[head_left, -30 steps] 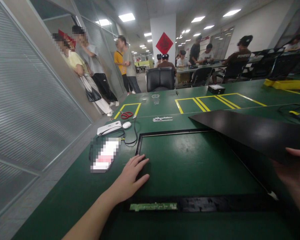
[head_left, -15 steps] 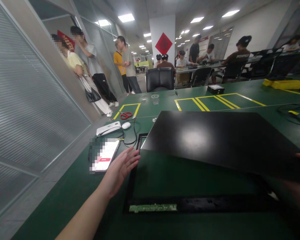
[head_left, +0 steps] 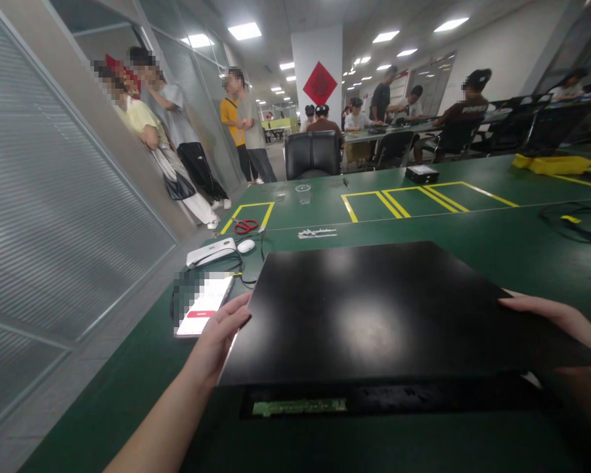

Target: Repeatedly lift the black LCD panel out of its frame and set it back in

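Observation:
A large flat black panel (head_left: 374, 309), glossy like a display screen, is held above the table between both hands. My left hand (head_left: 221, 332) is closed on its left edge, fingertips on top. At the right edge, my right hand (head_left: 556, 318) grips with the thumb on the upper face; its other fingers are hidden underneath. Beneath the panel lies a black frame (head_left: 414, 399), only its near bar showing. A green circuit board strip (head_left: 299, 406) runs along that bar at the left.
Left of the panel lie a lit tablet or phone (head_left: 207, 305), a white device (head_left: 211, 252), a white mouse (head_left: 246, 246) and red-handled scissors (head_left: 246, 226). Beyond stand a clear cup (head_left: 303, 194) and a black box (head_left: 422, 173). Cables (head_left: 576, 220) lie at right. Several people are in the background.
The panel has come nearer and moved left, now covering most of the black frame. My left hand, open and beside the panel before, has taken hold of its left edge.

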A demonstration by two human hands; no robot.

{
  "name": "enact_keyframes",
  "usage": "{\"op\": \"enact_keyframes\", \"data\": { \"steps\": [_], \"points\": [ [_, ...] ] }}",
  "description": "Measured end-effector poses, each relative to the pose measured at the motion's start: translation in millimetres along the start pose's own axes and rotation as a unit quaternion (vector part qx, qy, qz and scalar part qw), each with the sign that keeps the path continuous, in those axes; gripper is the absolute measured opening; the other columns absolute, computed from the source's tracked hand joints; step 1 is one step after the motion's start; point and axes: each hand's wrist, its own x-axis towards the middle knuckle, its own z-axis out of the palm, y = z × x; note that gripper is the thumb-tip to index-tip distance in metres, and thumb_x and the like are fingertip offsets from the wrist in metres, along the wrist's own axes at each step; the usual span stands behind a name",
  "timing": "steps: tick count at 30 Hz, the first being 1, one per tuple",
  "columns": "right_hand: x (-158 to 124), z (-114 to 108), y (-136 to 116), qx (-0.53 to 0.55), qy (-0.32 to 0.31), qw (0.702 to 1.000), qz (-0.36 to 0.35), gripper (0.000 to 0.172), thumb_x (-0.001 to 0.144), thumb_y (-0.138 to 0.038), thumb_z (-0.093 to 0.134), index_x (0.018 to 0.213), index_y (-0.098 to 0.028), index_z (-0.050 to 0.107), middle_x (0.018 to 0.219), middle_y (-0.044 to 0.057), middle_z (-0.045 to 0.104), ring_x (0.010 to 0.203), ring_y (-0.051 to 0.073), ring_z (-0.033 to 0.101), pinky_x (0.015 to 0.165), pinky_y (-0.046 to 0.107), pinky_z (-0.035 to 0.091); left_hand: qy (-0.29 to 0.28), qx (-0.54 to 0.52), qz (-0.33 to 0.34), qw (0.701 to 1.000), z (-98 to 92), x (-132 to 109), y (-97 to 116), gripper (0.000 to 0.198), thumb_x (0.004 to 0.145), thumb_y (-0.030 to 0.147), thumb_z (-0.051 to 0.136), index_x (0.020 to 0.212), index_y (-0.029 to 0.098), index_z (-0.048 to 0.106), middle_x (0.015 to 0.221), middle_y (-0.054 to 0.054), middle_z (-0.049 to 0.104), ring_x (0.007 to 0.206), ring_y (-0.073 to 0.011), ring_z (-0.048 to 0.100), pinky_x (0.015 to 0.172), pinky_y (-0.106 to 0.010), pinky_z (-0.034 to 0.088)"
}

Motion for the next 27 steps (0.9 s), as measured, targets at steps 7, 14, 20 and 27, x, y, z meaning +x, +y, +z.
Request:
{"op": "enact_keyframes", "data": {
  "steps": [7,14,20,27],
  "points": [
    [-4.6,8.8,-10.6,-0.032,-0.143,0.987,0.059,0.043,0.059,-0.030,0.078,0.101,-0.022,0.079,0.105,0.013,0.083,0.098,0.033,0.079,0.078,0.040,0.067,0.051,-0.012,0.075,0.996,-2.6,-6.1,7.9,0.061,0.064,0.029,0.093,0.122,0.015,0.080,0.113,-0.013,0.084,0.118,-0.0417,0.075,0.103,-0.048,0.061],
    [-10.3,17.1,-18.5,-0.037,-0.009,0.999,0.022,0.044,0.069,-0.027,0.073,0.113,-0.022,0.075,0.086,0.014,0.081,0.071,0.024,0.076,0.053,0.026,0.057,0.064,0.003,0.091,0.994,-7.0,-5.5,10.8,0.058,0.064,0.031,0.093,0.119,0.016,0.081,0.114,-0.012,0.084,0.116,-0.0402,0.076,0.099,-0.044,0.063],
    [-19.1,31.8,-22.6,-0.100,0.031,0.994,-0.019,0.049,0.079,-0.023,0.067,0.129,-0.023,0.065,0.073,0.010,0.078,0.062,0.024,0.074,0.052,0.027,0.055,0.064,0.010,0.084,0.994,1.9,-5.4,5.8,0.051,0.064,0.028,0.093,0.112,0.016,0.082,0.110,-0.011,0.084,0.119,-0.0410,0.075,0.102,-0.046,0.061],
    [-24.0,33.2,-23.4,-0.117,0.009,0.993,-0.022,0.051,0.083,-0.034,0.064,0.134,-0.025,0.064,0.077,0.010,0.080,0.070,0.024,0.075,0.056,0.027,0.052,0.062,0.013,0.095,0.993,-2.0,-4.2,7.9,0.050,0.063,0.029,0.094,0.110,0.019,0.083,0.107,-0.009,0.085,0.121,-0.0402,0.073,0.103,-0.044,0.060]
  ]
}}
